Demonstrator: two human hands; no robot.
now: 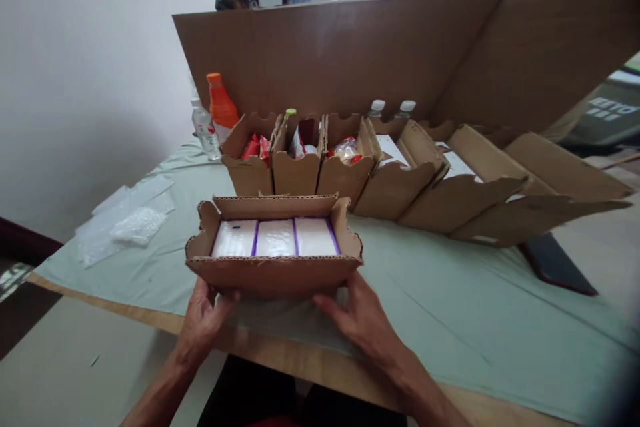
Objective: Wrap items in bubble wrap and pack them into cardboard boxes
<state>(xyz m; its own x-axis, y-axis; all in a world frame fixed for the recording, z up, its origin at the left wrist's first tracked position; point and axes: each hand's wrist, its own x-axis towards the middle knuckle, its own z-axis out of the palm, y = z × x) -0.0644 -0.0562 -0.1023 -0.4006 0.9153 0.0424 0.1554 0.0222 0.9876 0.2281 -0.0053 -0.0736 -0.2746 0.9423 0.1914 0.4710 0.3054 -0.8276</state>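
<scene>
Head view: both hands are on one open cardboard box (274,277), out in front of the person near the close edge of the cloth-covered tabletop (425,307). The left hand (209,315) is curled about the lower left corner and the right hand (357,315) about the lower right one, thumbs pointing inward below the front wall. Each seems to grip the box between thumb and fingers, though most fingertips are hidden behind the cardboard. Holding it by opposite ends probably keeps the long box level and leaves its open top unobstructed. Whether its base touches the cloth or is slightly raised, I cannot tell.

Inside, three white packs (275,238) with purple edges lie side by side, fitting the width so closely that they likely have little room to slide.

Beyond stands a row of similar boxes (297,175), packed wall to wall; those on the left are about upright, while those toward the right lean over, perhaps for want of support at that end. A large cardboard panel (340,60) rises behind them like a backboard. An orange bottle (223,107) stands just beside the row's left end, and clear plastic bags (130,217) lie flat, apart from the boxes.
</scene>
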